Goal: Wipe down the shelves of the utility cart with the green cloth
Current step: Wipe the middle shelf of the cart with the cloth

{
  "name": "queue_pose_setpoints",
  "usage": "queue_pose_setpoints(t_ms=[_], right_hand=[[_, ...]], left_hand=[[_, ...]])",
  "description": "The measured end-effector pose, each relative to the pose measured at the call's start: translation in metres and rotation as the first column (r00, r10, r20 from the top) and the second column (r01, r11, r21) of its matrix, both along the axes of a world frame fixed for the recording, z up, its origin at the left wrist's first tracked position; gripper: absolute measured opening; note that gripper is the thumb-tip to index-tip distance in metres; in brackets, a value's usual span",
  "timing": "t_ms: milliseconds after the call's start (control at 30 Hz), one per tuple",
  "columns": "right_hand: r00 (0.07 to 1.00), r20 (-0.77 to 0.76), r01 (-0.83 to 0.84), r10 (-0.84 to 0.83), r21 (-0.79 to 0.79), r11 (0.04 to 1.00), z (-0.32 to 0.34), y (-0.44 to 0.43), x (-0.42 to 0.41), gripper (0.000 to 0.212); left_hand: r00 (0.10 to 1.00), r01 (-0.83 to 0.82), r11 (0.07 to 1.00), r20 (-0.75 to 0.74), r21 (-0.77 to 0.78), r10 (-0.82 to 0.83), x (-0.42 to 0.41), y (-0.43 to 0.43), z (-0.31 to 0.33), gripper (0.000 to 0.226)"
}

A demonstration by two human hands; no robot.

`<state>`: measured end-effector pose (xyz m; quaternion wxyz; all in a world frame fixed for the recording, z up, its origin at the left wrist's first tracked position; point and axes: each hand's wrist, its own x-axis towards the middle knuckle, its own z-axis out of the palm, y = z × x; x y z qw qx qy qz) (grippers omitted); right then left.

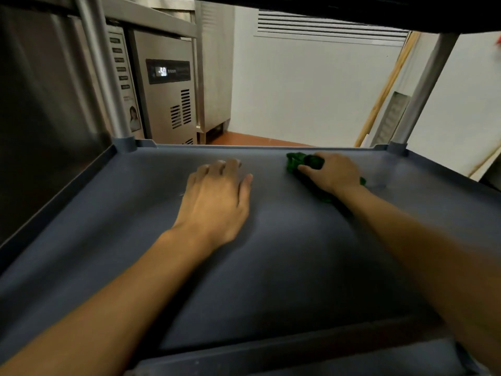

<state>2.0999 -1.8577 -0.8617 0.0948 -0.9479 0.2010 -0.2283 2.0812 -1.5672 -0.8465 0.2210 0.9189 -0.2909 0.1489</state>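
Observation:
I look in at a grey plastic shelf of the utility cart, under the dark shelf above. My right hand presses a crumpled green cloth onto the shelf near its far right edge; cloth shows ahead of and under the hand. Flat on the shelf's far middle lies my left hand, palm down, fingers together, holding nothing. Both forearms reach in from the near side.
Metal posts stand at the far left corner and the far right corner. A raised lip runs along the far edge. Beyond are a steel fridge unit, a white wall, a wooden stick and orange floor.

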Motion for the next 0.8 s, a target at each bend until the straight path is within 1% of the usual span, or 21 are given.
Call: queue_pose_setpoints(t_ms=[67,133,233,267,333,400,433,500,567,700,733,800], right_hand=[[1.000,0.002,-0.028,0.028,0.009,1.000,0.000,0.029,0.013,0.050],[0.993,0.021,-0.114,0.113,0.067,0.991,-0.002,0.070,0.025,0.046],[0.952,0.024,-0.306,0.305,0.102,0.947,-0.005,0.146,0.044,0.033],[0.933,0.017,-0.359,0.359,0.097,0.928,-0.006,0.170,0.049,0.029],[0.896,0.025,-0.443,0.443,0.091,0.892,-0.007,0.208,0.054,0.027],[0.860,0.047,-0.510,0.508,0.094,0.855,-0.007,0.231,0.049,0.034],[0.839,0.067,-0.544,0.539,0.090,0.835,-0.007,0.237,0.045,0.040],[0.793,0.103,-0.609,0.601,0.096,0.787,-0.008,0.247,0.036,0.048],[0.741,0.121,-0.671,0.660,0.120,0.731,-0.008,0.258,0.026,0.049],[0.641,0.162,-0.768,0.750,0.119,0.630,-0.010,0.270,0.014,0.043],[0.628,0.165,-0.778,0.761,0.123,0.616,-0.010,0.268,0.014,0.040],[0.636,0.171,-0.772,0.753,0.141,0.620,-0.009,0.260,0.017,0.037]], left_hand=[[1.000,-0.019,1.000,-0.004,0.006,0.019,0.006,0.003,-0.003,0.050],[0.999,-0.047,0.999,-0.017,-0.014,0.047,0.012,0.007,-0.007,0.051],[0.989,-0.144,0.980,-0.035,-0.137,0.141,0.022,0.015,-0.010,0.053],[0.979,-0.205,0.959,-0.063,-0.197,0.196,0.025,0.020,-0.009,0.056],[0.945,-0.327,0.883,-0.138,-0.337,0.297,0.034,0.036,-0.005,0.064],[0.915,-0.402,0.793,-0.186,-0.458,0.357,0.044,0.055,0.001,0.068],[0.901,-0.432,0.756,-0.209,-0.491,0.379,0.049,0.064,0.005,0.068],[0.869,-0.494,0.713,-0.264,-0.498,0.418,0.056,0.080,0.011,0.070],[0.848,-0.531,0.711,-0.298,-0.462,0.439,0.059,0.090,0.016,0.073],[0.863,-0.495,0.793,-0.307,-0.355,0.402,0.060,0.094,0.017,0.078],[0.873,-0.474,0.811,-0.300,-0.342,0.384,0.059,0.093,0.016,0.077],[0.890,-0.439,0.836,-0.284,-0.328,0.356,0.058,0.093,0.012,0.076]])
